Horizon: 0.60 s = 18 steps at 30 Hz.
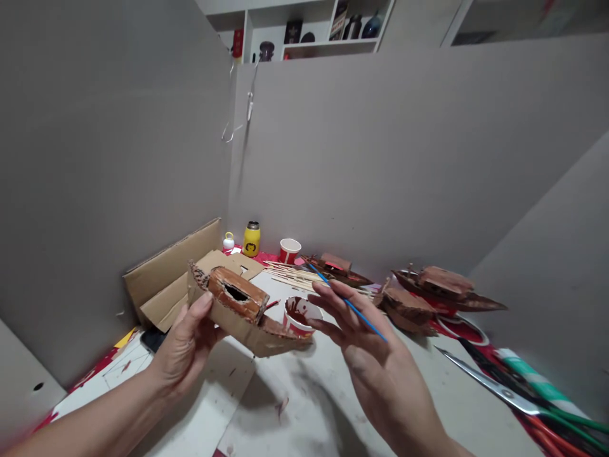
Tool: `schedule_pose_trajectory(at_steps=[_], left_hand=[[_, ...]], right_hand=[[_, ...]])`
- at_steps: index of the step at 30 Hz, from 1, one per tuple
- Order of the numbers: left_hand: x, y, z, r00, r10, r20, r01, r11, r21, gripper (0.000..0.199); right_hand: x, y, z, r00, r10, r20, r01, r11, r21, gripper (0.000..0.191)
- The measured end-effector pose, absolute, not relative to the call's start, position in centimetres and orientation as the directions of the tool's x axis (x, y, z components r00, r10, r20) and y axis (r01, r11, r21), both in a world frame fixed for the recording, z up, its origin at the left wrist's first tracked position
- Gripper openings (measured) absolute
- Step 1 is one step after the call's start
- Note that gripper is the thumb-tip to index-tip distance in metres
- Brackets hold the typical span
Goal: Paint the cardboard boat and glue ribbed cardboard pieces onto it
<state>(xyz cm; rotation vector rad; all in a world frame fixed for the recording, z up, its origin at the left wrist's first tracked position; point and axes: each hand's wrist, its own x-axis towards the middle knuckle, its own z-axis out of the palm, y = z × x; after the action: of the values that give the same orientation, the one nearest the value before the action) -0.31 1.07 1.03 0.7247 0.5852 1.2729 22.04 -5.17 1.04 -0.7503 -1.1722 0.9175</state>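
Observation:
My left hand (183,346) grips the stern end of a small cardboard boat (238,327), holding it raised over the table. The boat's cabin (240,293) is painted reddish brown and has a dark hole in it; its hull side is bare cardboard. To the right, my right hand (368,355) holds a thin blue paintbrush (364,317) between its fingers, the other fingers spread. Just behind the boat's bow stands a paper cup (299,312) smeared inside with brown paint.
Painted boats (440,285) lie at the back right, beside scissors (504,390). Thin wooden sticks (295,277), a white-rimmed cup (290,252), a yellow bottle (252,240) and cardboard sheets (176,263) are at the back. Grey panels (380,158) enclose the table (285,419).

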Motion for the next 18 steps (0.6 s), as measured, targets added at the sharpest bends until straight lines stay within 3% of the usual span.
schedule_pose_trajectory(at_steps=[6,12,18], left_hand=[[-0.2,0.0,0.7,0.101,0.988,0.12,-0.604,-0.035,0.796,0.063],[-0.4,-2.0,-0.4,0.1,0.948,0.302,-0.526,-0.207,0.825,0.069],[-0.2,-3.5,-1.2,0.122,0.921,0.369,-0.456,-0.278,0.845,0.074]], right_hand=[[21.4,-5.1,0.3,0.09,0.924,0.371,-0.163,0.381,-0.91,0.077],[20.7,-5.5,0.8,0.022,0.929,0.368,-0.285,0.359,-0.889,0.09],[20.6,-6.2,1.6,0.008,0.932,0.363,-0.35,0.343,-0.872,0.088]])
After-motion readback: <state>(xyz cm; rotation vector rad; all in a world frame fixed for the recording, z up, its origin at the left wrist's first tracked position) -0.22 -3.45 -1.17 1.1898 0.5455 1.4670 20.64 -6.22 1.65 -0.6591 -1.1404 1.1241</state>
